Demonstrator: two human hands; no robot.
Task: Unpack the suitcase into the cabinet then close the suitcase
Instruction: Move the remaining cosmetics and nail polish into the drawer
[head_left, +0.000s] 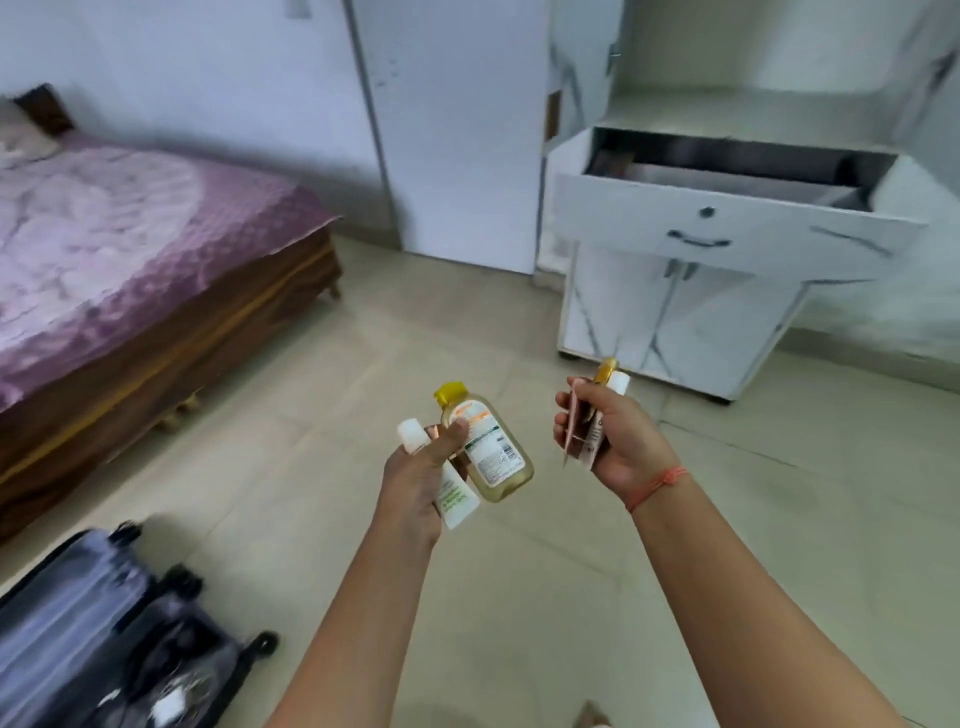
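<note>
Beige tile floor (322, 467) stretches wide from your hands to the cabinet (675, 312) at upper right. The cabinet's drawer (727, 223) is pulled out, its front edge jutting toward you above two shut lower doors. Your left hand (415, 483) grips a bottle (493, 457) with a yellow cap and a white tube (457, 501) side by side, with the thumb pressed across both and the fingers curled underneath. Your right hand (623, 441) is curled round a bundle of small tubes (592, 431); a gold cap and a white cap stick out above the fist. An orange thread (657, 486) circles that wrist. Both hands are held over the floor, short of the cabinet. The suitcase (78, 623) lies open on the floor at lower left, well apart from the cabinet. The bed (130, 234) runs along the left, its wooden corner pointing toward mid-floor. The view is blurred and the labels are unreadable.
</note>
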